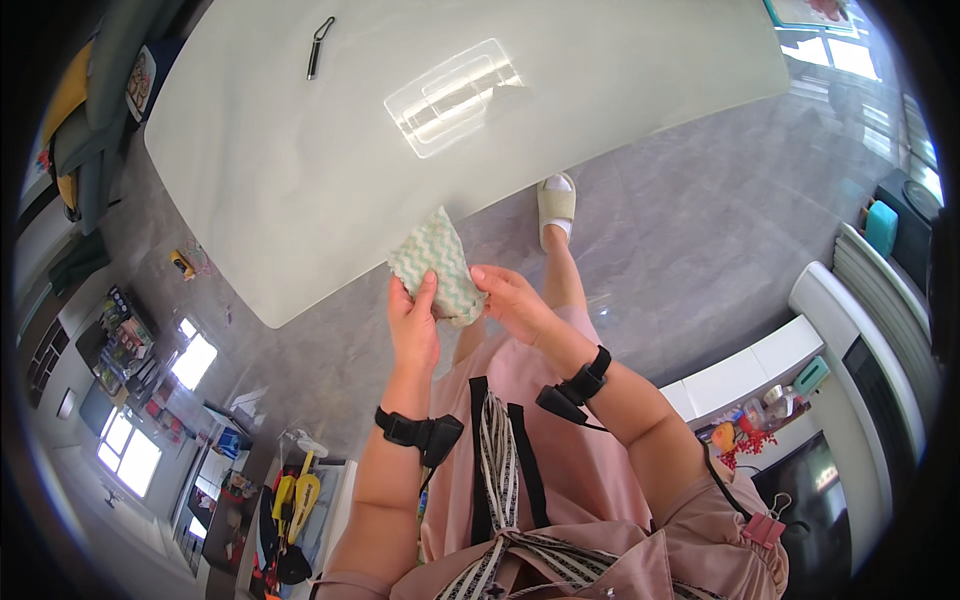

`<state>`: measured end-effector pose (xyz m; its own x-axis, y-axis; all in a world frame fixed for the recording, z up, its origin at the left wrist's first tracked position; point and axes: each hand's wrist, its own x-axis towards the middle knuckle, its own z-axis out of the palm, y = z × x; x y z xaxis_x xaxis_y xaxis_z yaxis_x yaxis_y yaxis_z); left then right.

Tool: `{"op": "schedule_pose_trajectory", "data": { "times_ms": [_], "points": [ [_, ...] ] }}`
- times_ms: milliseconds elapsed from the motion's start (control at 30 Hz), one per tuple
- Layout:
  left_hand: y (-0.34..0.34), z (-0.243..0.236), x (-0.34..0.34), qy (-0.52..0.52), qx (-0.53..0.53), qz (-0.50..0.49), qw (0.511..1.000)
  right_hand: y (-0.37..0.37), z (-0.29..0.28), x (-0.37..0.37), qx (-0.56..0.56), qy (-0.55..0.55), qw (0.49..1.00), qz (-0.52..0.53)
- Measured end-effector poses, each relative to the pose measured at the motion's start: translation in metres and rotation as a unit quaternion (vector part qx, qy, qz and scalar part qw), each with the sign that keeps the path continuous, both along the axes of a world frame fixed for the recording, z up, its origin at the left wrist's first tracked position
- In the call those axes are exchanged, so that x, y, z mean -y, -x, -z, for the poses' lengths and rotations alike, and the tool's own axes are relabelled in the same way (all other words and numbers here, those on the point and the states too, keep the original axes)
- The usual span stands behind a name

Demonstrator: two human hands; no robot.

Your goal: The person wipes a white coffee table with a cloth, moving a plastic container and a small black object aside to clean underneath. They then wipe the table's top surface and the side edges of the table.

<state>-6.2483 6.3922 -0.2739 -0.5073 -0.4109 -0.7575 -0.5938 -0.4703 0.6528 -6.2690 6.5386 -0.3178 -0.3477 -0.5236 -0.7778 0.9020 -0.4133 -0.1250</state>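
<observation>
Between my hands, just off the near edge of the white table (330, 200), is a folded cloth (438, 265) with green and white zigzag stripes. My left hand (413, 318) grips its lower left part, the thumb lying on top and the fingers mostly hidden behind it. At the cloth's right edge my right hand (510, 300) pinches it between thumb and fingers. A clear plastic tray or lid (455, 98) lies on the table beyond the cloth. Farther left on the tabletop is a slim black peeler-like tool (319, 48) with a looped end.
Black bands with small boxes circle both my wrists. My slippered foot (556, 205) stands on the grey tiled floor (660, 220) by the table. A white cabinet (745, 365) is at the right, and a small yellow object (182, 264) lies on the floor at the left.
</observation>
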Motion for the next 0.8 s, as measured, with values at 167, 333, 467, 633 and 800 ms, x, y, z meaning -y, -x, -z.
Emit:
{"op": "schedule_pose_trajectory", "data": {
  "times_ms": [167, 333, 467, 633, 800],
  "points": [
    [0.024, 0.006, -0.006, 0.148, -0.032, 0.169, 0.974, 0.009, 0.003, -0.01, -0.063, -0.104, 0.993, -0.007],
    [0.079, 0.008, -0.039, 0.186, -0.11, 0.151, 0.965, 0.065, -0.019, -0.033, -0.26, -0.292, 0.92, -0.005],
    [0.083, 0.038, -0.055, 0.175, -0.076, 0.104, 0.976, 0.106, 0.024, -0.082, -0.391, -0.503, 0.76, -0.129],
    [0.041, 0.049, -0.046, 0.08, -0.024, 0.189, 0.978, 0.148, 0.034, -0.102, -0.546, -0.658, 0.457, -0.244],
    [-0.023, 0.059, -0.038, 0.041, 0.016, 0.243, 0.969, 0.169, 0.086, -0.037, -0.609, -0.631, 0.372, -0.305]
  ]
}}
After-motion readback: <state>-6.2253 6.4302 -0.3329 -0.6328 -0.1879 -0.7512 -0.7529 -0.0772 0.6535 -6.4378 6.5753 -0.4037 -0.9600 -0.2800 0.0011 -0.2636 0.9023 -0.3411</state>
